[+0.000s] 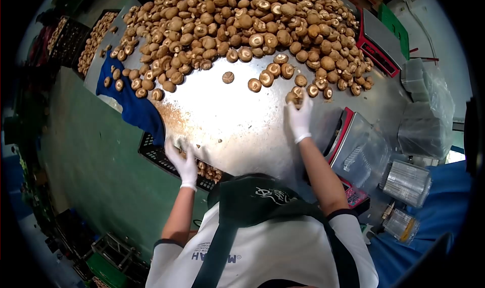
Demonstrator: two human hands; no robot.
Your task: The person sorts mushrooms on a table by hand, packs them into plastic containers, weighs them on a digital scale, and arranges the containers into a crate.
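My right hand (pixel 300 117), in a white glove, has its fingers closed round a shiitake mushroom (pixel 293 97) at the near edge of the scattered mushrooms. More than one may be in the grip; the fingers partly cover it. Lower on the left, my gloved left hand (pixel 183 163) is held over a black crate (pixel 156 155) at the table's near edge. Its fingers are apart, with nothing visible in them. Small mushroom pieces or stems (pixel 207 172) lie inside that crate. Across the metal table (pixel 227 116) spreads a large heap of shiitake mushrooms (pixel 212 28).
A blue cloth (pixel 136 109) hangs over the table's left edge. On the right stand a red scale (pixel 376 40) and a second scale with a clear plastic-covered plate (pixel 361 146). Stacked clear trays (pixel 422 129) are beyond them. Another mushroom crate (pixel 98 35) sits far left.
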